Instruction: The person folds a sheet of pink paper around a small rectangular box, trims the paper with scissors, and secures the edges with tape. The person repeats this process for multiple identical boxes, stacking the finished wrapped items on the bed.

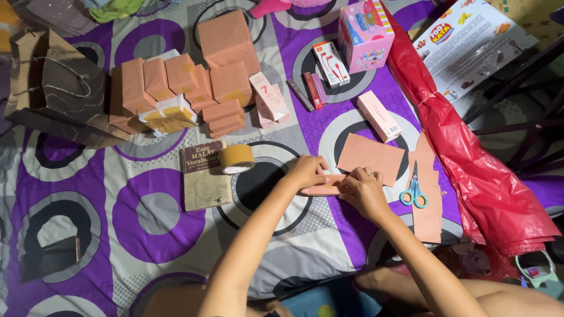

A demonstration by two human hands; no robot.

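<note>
Both hands (338,182) press a pink-wrapped box (323,188) — scissors (414,191) beside.

Both hands on a small paper-wrapped box (325,186), on a purple circle-print sheet (147,217).
Left hand (306,171) and right hand (364,191) press its ends; scissors (414,189) and brown paper sheet (371,157) right, tape roll (237,158) left.

Domestic setting, likely a bedroom: work proceeds on a purple-and-grey circle-patterned bedsheet (147,217) (soft, creased surface), strewn with brown-paper-wrapped parcels (176,88), a tape roll (237,158), scissors (414,191) and a paperback book (202,176).
</note>
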